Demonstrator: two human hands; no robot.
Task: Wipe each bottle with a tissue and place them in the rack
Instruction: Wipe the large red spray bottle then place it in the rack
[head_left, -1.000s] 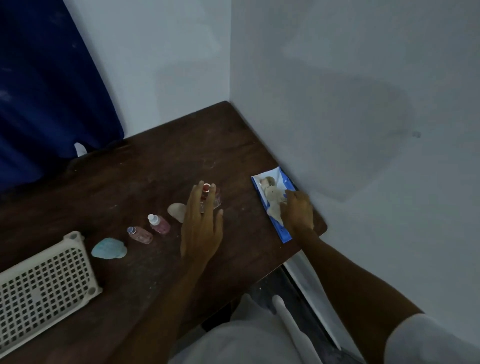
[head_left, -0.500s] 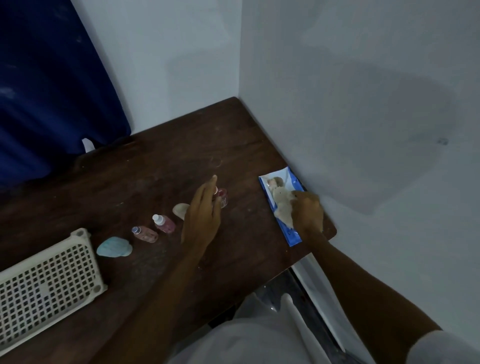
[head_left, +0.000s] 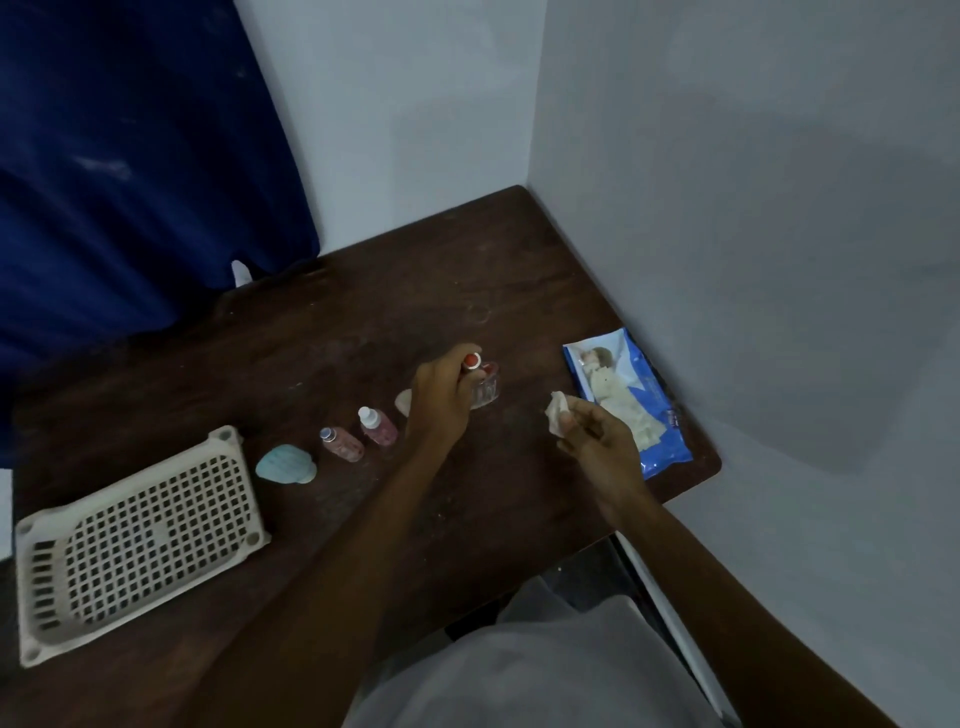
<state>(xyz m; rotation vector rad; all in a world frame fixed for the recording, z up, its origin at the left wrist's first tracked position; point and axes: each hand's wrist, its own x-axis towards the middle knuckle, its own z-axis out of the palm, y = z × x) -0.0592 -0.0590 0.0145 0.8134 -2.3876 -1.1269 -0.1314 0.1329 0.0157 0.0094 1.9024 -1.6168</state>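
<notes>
My left hand (head_left: 439, 400) grips a clear glass bottle with a red cap (head_left: 482, 383) near the middle of the dark wooden table (head_left: 363, 322). My right hand (head_left: 597, 436) holds a small crumpled tissue (head_left: 558, 418) just left of the blue tissue pack (head_left: 631, 400). Two small pink bottles (head_left: 379, 427) (head_left: 341, 442) lie in a row left of my left hand. A pale shell-shaped bottle (head_left: 403, 401) is partly hidden behind my left hand. A light blue shell-shaped bottle (head_left: 285, 465) lies beside the cream plastic rack (head_left: 135, 540) at the left.
White walls meet in a corner at the table's far right. A dark blue curtain (head_left: 130, 156) hangs at the back left. The table's near edge runs diagonally, with my clothed lap (head_left: 545, 670) below it.
My right hand pulled a tissue out of the pack and moved left, away from it. My left hand closed around the red-capped bottle.
</notes>
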